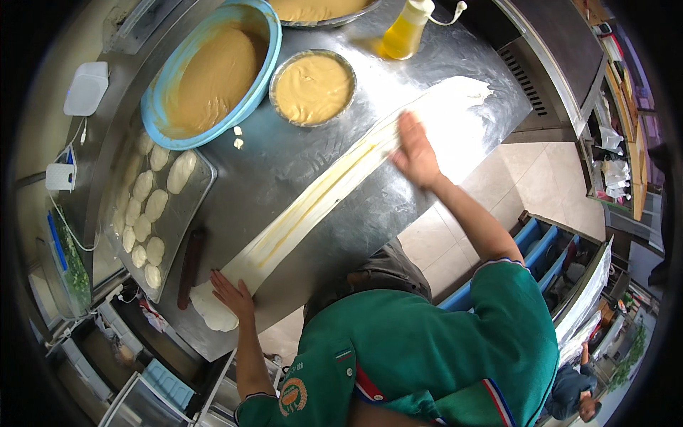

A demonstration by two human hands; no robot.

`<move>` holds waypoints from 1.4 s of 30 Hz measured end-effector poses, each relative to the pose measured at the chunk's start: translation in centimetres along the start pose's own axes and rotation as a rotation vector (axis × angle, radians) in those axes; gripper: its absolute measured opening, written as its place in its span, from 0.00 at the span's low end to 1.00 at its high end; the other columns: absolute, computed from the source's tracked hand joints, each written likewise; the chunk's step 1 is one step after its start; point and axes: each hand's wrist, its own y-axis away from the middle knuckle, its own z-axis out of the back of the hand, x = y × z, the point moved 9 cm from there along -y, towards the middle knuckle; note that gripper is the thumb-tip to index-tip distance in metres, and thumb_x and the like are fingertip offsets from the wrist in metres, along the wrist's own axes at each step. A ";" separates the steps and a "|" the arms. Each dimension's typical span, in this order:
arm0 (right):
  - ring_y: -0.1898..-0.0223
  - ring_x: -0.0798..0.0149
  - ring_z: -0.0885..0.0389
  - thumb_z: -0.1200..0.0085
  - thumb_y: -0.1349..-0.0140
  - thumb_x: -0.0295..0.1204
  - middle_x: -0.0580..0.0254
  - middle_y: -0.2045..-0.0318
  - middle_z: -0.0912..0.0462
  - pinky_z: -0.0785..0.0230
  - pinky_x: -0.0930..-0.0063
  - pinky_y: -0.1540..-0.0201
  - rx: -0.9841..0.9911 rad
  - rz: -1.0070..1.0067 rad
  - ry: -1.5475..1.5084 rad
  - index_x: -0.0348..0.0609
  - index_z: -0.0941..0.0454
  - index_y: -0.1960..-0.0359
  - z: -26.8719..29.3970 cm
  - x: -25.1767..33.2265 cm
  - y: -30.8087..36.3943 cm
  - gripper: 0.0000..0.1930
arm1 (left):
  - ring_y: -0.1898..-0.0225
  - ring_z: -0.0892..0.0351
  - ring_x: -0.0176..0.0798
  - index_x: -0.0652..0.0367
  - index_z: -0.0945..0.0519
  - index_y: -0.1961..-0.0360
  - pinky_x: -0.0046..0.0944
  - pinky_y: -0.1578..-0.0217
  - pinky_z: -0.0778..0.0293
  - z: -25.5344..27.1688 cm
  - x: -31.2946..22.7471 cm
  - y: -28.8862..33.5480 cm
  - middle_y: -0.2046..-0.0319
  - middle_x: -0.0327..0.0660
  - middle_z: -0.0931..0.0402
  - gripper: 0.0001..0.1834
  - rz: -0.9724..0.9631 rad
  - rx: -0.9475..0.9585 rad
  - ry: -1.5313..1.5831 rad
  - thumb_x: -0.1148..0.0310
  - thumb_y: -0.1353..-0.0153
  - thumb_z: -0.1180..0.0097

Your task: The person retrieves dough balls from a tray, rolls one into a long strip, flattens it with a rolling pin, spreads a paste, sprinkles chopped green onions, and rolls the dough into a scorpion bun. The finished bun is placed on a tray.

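Most of the view is taken up by a steel table (263,178). Across it a long pale dough strip (334,186) is laid diagonally, marked lengthwise by yellowish streaks. Beyond it, a blue basin (267,57) is partly filled with tan batter; beside the basin a tray (186,206) is set, with dough pieces (142,186) spread on it. A round metal bowl (353,82) is filled with batter. The strip's near-left end is pressed by the left hand (233,295), laid flat, fingers apart, nothing clasped. The right hand (416,151), blurred, is held unclenched at the strip's far-right part; whether it is touched cannot be told. A bottle (403,35) is filled with yellow liquid. Near the basin, white bits (238,143) are scattered.
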 end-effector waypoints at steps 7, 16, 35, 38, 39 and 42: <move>0.23 0.44 0.50 0.45 0.33 0.46 0.40 0.25 0.46 0.58 0.56 0.22 -0.074 -0.304 0.126 0.34 0.48 0.25 3.0 -7.1 -1.5 0.42 | 0.21 0.60 0.57 0.61 0.52 0.22 0.67 0.28 0.64 -1.1 0.9 0.0 0.22 0.54 0.56 0.44 -0.039 -0.063 0.014 0.44 0.29 0.58; 0.23 0.38 0.55 0.40 0.42 0.59 0.31 0.26 0.50 0.60 0.49 0.22 0.045 0.140 0.030 0.23 0.52 0.27 -10.9 22.6 5.4 0.57 | 0.22 0.57 0.54 0.62 0.50 0.23 0.67 0.27 0.66 1.1 0.0 0.3 0.22 0.52 0.56 0.45 0.059 -0.039 0.163 0.56 0.34 0.45; 0.25 0.55 0.43 0.46 0.33 0.48 0.52 0.27 0.37 0.56 0.58 0.22 0.395 1.042 -0.049 0.36 0.37 0.30 -17.3 43.3 13.8 0.36 | 0.47 0.23 0.55 0.52 0.24 0.39 0.63 0.42 0.31 40.9 -11.0 8.6 0.37 0.41 0.28 0.21 -0.138 -0.226 3.107 0.57 0.29 0.49; 0.39 0.47 0.26 0.44 0.36 0.32 0.48 0.40 0.23 0.42 0.58 0.28 0.003 0.802 -0.157 0.40 0.34 0.31 -9.4 35.6 5.7 0.30 | 0.36 0.39 0.43 0.35 0.22 0.37 0.46 0.44 0.39 43.5 -10.5 7.7 0.33 0.27 0.30 0.21 -0.451 -0.260 2.807 0.50 0.29 0.46; 0.46 0.46 0.23 0.44 0.38 0.25 0.48 0.45 0.21 0.37 0.59 0.33 -0.137 0.719 -0.268 0.40 0.31 0.33 -6.6 32.5 2.2 0.29 | 0.34 0.40 0.45 0.37 0.25 0.35 0.50 0.39 0.40 44.4 -11.4 7.3 0.32 0.31 0.35 0.22 -0.481 -0.089 2.893 0.52 0.29 0.46; 0.42 0.41 0.25 0.46 0.36 0.22 0.42 0.44 0.22 0.37 0.52 0.34 -0.415 0.395 -0.043 0.36 0.30 0.35 -1.0 23.2 -6.2 0.26 | 0.36 0.33 0.45 0.45 0.28 0.32 0.55 0.33 0.37 46.3 -13.6 6.4 0.32 0.37 0.36 0.24 -0.549 0.262 3.047 0.55 0.27 0.48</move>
